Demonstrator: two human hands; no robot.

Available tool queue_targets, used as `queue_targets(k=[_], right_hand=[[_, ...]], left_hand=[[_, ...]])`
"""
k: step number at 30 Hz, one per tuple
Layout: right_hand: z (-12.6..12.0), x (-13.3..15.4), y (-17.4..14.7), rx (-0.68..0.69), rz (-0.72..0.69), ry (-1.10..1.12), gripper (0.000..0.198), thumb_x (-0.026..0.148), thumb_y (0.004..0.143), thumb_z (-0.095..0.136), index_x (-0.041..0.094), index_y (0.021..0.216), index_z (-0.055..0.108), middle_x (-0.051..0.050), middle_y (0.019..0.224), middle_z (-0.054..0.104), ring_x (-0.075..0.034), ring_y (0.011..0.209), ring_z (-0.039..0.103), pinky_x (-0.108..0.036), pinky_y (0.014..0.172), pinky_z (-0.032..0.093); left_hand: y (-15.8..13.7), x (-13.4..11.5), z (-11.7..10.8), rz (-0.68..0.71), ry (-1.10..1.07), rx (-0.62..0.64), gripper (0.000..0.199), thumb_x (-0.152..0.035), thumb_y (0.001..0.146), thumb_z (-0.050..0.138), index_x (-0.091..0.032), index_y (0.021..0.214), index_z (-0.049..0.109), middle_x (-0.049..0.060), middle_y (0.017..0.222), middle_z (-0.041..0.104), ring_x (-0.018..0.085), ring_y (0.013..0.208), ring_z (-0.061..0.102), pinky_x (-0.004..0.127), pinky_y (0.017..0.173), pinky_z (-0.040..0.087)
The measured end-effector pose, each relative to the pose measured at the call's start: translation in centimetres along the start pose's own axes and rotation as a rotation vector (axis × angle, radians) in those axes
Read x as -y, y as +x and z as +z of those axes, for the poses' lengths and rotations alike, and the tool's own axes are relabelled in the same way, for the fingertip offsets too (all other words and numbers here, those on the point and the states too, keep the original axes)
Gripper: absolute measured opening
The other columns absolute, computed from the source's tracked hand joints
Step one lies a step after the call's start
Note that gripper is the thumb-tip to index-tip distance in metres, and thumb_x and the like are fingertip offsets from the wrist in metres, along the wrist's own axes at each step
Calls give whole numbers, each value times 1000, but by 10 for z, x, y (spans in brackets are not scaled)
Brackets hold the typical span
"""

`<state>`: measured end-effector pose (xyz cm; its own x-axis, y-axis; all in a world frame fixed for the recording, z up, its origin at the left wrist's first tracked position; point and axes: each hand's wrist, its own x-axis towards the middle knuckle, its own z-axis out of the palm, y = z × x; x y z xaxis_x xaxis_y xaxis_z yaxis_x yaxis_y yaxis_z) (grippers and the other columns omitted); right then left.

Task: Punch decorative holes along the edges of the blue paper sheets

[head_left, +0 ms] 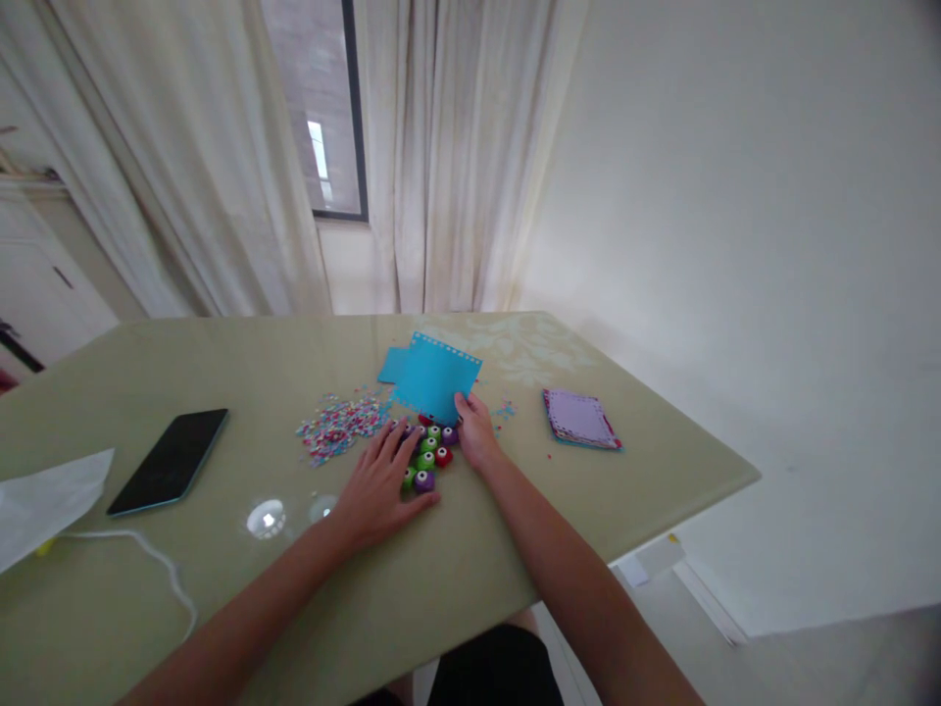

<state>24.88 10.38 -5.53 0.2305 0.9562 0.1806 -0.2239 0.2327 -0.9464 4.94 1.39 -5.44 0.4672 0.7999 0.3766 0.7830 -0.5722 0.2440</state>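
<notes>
My right hand (477,431) pinches the lower right corner of a blue sheet of paper (435,378) between thumb and fingers. Small punched holes run along the sheet's top and lower left edges. Behind it, another blue paper (392,365) lies on the table, partly covered. My left hand (382,485) rests with fingers spread over the left side of a cluster of small hole punches (426,461) in green, purple and red, each with an eye-like dot. Part of the cluster is hidden under my fingers.
Paper confetti (339,427) is heaped left of the punches, with more bits scattered to the right. A stack of coloured paper squares (582,420) lies at the right. On the left are a black tablet (171,461), a white sheet (51,495) and a white cable (166,564).
</notes>
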Motion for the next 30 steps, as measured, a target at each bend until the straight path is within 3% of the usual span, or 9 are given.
queue_targets(k=[5,8,13,18,23,26,30], right_hand=[[-6,-3,7,-99,69,151,45,67,78,74,27,94,63,-2,91,80,-21,78,73,-34,68,61],[-20,-1,16,-189,58,201,42,67,81,72,28,90,58,1,83,77,-20,78,73,-33,68,61],[-30,4,23,-281,28,254,41,65,82,72,27,88,56,1,84,77,-20,82,73,-33,71,62],[-19,7,20,-309,40,299,40,62,83,75,26,90,60,0,85,78,-19,79,73,-33,73,62],[-16,18,16,-311,38,309,42,63,82,77,25,91,62,-2,87,78,-20,79,73,-33,70,61],[-21,31,13,-300,27,310,42,63,79,79,26,92,63,-3,90,79,-21,82,74,-34,70,62],[-13,49,-2,-154,-31,244,43,63,78,80,25,88,67,-4,93,78,-22,86,73,-36,78,63]], left_hand=[[29,-12,5,-110,22,13,107,-78,83,68,-13,164,43,22,172,38,48,160,26,62,129,25],[45,-18,8,-136,24,10,104,-76,83,70,-12,162,47,22,170,42,48,160,28,59,130,25],[63,-17,14,-201,41,-49,102,-80,76,74,-20,157,55,22,172,39,58,159,19,76,123,21],[72,-13,16,-167,15,-22,99,-79,77,75,-18,153,59,20,166,49,55,157,30,66,124,32],[70,-21,13,-163,7,-44,106,-81,73,76,-20,157,54,20,168,45,54,159,25,69,125,26],[58,-15,-1,-163,-41,-160,97,-78,80,73,-21,156,54,19,170,43,50,161,22,69,128,18],[29,9,-34,-256,-312,-315,72,-69,94,61,-16,144,61,22,149,64,38,144,55,60,123,37]])
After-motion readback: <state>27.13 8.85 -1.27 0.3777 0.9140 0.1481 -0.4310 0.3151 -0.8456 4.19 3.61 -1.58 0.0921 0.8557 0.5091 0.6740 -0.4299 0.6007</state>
